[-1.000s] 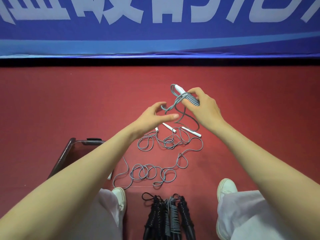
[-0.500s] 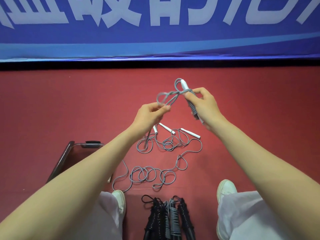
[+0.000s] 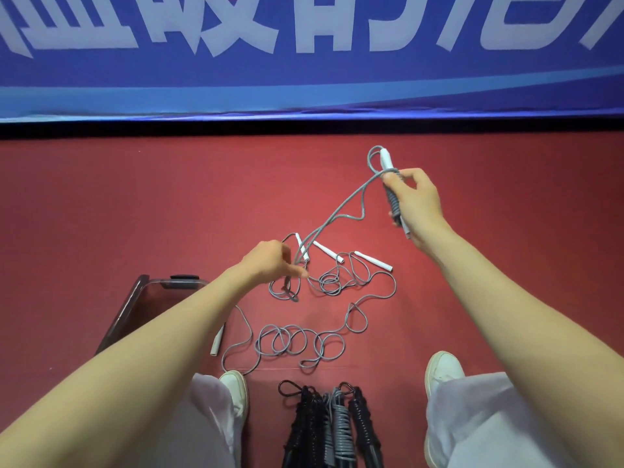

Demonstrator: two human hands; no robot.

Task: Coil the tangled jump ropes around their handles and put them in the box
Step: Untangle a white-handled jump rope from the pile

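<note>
Your right hand is raised at upper right, its fingers curled round the white handles, which are held together and partly wound with grey cord. One white tip stands above the fist and another shows below it. From that fist a loose grey rope runs down and leftward to your left hand, which sits lower, well apart from the right, and pinches the rope just above the floor. Under and beside the left hand lie the tangled grey ropes on the red floor, with three loose handles at their far edge and a second run of loops nearer your feet. A fourth handle lies just beside the clear box at lower left — your left forearm hides much of it. Between your white shoes lies a bundle of coiled ropes, black and grey — on the floor, not in the box. A blue banner with white characters spans the far edge.
</note>
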